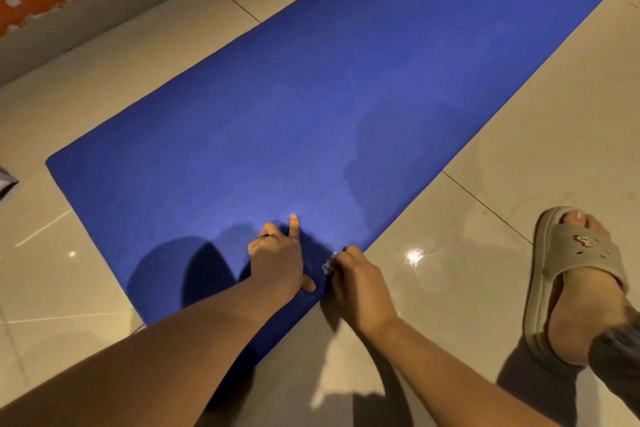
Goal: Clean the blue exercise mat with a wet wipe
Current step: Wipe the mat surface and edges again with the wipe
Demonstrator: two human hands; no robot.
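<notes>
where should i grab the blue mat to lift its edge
Pinch the long edge of the blue mat beside the right hand, which holds the wet wipe, coming from the tiled floor side. The mat lies thin and flat, so only an edge offers purchase.

I count one long blue textured exercise mat [311, 97], one small crumpled white wet wipe [328, 263], and two bare hands of mine in view: one left hand [277, 260] and one right hand [360, 284]. There is one foot [581, 315] of mine, wearing one beige rubber slide sandal [575, 253], and one grey object [6, 180] cut off at the left edge that I cannot make out. The glossy beige floor tiles [519, 114] run out of view, so their number I cannot tell.
</notes>
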